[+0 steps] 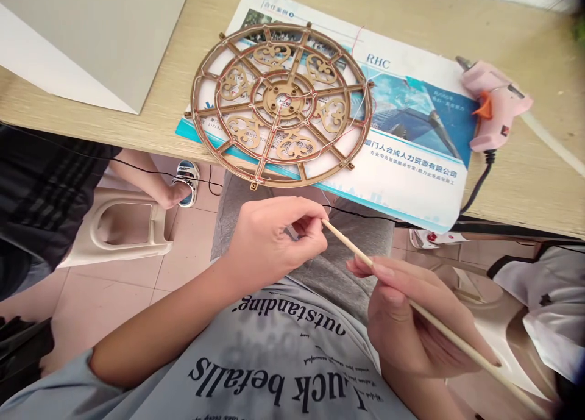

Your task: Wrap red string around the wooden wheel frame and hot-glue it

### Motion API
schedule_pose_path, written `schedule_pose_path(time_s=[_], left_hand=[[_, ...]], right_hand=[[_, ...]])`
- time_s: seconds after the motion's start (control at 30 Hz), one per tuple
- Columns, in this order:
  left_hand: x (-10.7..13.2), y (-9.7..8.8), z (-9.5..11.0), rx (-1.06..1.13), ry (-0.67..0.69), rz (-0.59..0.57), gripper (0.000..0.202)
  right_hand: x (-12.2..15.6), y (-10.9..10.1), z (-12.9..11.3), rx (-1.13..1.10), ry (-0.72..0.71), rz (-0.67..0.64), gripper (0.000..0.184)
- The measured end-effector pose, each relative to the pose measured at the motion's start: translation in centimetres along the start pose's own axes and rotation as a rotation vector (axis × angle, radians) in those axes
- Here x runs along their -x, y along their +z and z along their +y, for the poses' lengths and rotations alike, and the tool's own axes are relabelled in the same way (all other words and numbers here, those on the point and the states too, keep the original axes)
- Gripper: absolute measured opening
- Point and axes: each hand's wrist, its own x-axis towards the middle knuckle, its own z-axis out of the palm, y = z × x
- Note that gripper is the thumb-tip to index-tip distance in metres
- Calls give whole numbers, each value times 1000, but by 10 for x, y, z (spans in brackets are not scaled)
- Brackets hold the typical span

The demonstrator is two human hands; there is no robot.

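A thin wooden stick runs slantwise in front of my shirt, its far tip toward the table edge. My right hand is closed around it like a pen, with the long end passing back over the hand. At the tip, my left hand pinches with thumb and forefinger. Just beyond my hands lies a round gold wheel-like frame with spokes and scroll ornaments. Thin wires run along its rings, and a fine red and white wire trails off its right side.
Under the frame is a blue and white printed leaflet at the table's front edge. A pink glue gun with a black cord lies on the right. A grey-white panel stands left. Other people sit on both sides, near plastic stools.
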Motion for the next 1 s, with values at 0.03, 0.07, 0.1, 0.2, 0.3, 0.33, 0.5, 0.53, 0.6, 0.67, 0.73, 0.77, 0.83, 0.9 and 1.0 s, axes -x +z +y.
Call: schedule_pose_path(time_s=[0.03,0.07,0.1,0.2,0.3,0.33,0.5,0.53,0.6,0.67,0.73,0.77,0.83,0.9,1.0], left_hand=[[0,0,1,64,-43,-18,14],[0,0,2,140,-90,-41,14],[0,-1,3,214,-132,-65,15],[0,-3,6,323,-175,-113,20],[0,-5,6,249,-162,-117,17],[-1,-6,6,210,-152,-110,15],[-5,-7,5,166,-129,-105,13],[-5,-7,5,185,-137,-110,13],[-6,-6,6,227,-160,-107,13],[-5,-5,7,278,-193,-101,13],[-5,-4,7,344,-235,-109,14],[-5,-3,8,377,-257,-117,13],[-4,-2,8,435,-297,-135,12],[-3,-1,8,465,-312,-138,13],[-1,1,8,410,-262,-120,15]], right_hand=[[-2,2,-1,-72,1,11,29],[-5,3,-2,-166,39,22,30],[-8,4,-2,-262,110,35,29],[-13,4,-2,-423,283,62,24],[-13,2,-2,-409,263,62,23],[-12,2,-3,-399,253,60,23],[-12,5,-6,-403,291,70,22],[-13,5,-6,-423,320,72,21],[-14,5,-6,-471,394,74,19],[-16,5,-5,-524,477,74,18],[-17,6,-4,-575,568,86,16],[-18,6,-3,-597,609,98,15],[-19,8,-2,-621,664,126,12],[-20,9,-2,-614,677,151,10],[-19,10,-4,-549,623,186,9]])
